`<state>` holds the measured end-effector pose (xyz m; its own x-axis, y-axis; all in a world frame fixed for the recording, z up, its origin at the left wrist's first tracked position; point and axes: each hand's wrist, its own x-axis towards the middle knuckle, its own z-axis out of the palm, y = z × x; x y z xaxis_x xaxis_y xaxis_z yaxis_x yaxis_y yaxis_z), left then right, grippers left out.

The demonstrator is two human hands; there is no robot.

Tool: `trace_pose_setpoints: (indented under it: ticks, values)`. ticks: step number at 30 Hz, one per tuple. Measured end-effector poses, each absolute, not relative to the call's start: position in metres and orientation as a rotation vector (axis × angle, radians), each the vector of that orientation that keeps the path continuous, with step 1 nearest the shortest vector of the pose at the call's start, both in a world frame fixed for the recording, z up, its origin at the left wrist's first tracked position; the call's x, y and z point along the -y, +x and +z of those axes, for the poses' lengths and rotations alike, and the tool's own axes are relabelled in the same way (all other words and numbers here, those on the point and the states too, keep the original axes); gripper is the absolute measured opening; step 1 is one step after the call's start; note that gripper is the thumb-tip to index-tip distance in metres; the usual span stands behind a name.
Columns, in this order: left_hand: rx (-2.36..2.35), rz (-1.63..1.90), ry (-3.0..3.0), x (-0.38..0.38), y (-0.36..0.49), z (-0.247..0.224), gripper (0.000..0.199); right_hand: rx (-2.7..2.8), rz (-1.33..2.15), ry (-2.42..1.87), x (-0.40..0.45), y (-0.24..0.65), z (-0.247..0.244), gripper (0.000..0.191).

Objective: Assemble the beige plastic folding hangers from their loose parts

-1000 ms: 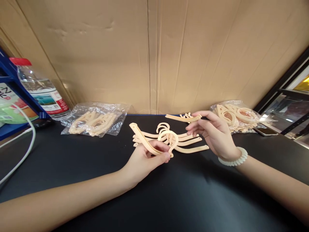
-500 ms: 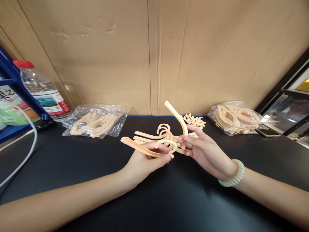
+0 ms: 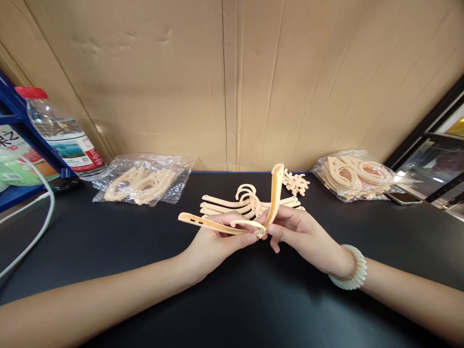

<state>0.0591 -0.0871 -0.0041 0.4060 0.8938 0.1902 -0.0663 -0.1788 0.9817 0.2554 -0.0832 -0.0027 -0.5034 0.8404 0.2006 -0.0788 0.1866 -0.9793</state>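
My left hand pinches a cream plastic hanger arm that points left, with a curved hook at its inner end. A second cream arm, standing steeply upward, is held between the fingers of my right hand. Its lower end meets the hook end of the first arm; whether they are joined is hidden by the fingers. Just behind my hands, several cream hangers lie stacked on the black table, hooks toward the wall. A pile of small cream pieces is beyond my right hand.
Clear bags of cream parts lie at the left and right. A red-capped bottle and white cable are at the far left. A phone lies by the right bag. Behind stands a cardboard wall.
My right hand has moved left and slightly down, bringing its arm piece against the hook end in my left hand. That piece has turned, showing its hollow side.
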Motion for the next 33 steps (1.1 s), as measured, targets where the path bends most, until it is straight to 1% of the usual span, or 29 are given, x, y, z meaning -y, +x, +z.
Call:
trace_pose_setpoints:
  ticks: [14, 18, 23, 33]
  values:
    - [-0.828, 1.037, 1.506, 0.088, 0.058, -0.003, 0.009, 1.634, 1.446, -0.717, 0.084, 0.257, 0.000, 0.008]
    - [-0.821, 1.021, 1.560, 0.088, 0.057, -0.004, 0.012, 1.712, 1.389, -0.756, 0.084, 0.258, 0.001, 0.007]
    - [-0.838, 1.017, 1.595, 0.088, 0.056, -0.004, 0.010, 1.773, 1.362, -0.748, 0.084, 0.257, 0.004, 0.004]
    - [-0.841, 1.049, 1.550, 0.090, 0.055, -0.006, 0.006, 1.661, 1.320, -0.776, 0.088, 0.252, -0.007, 0.010]
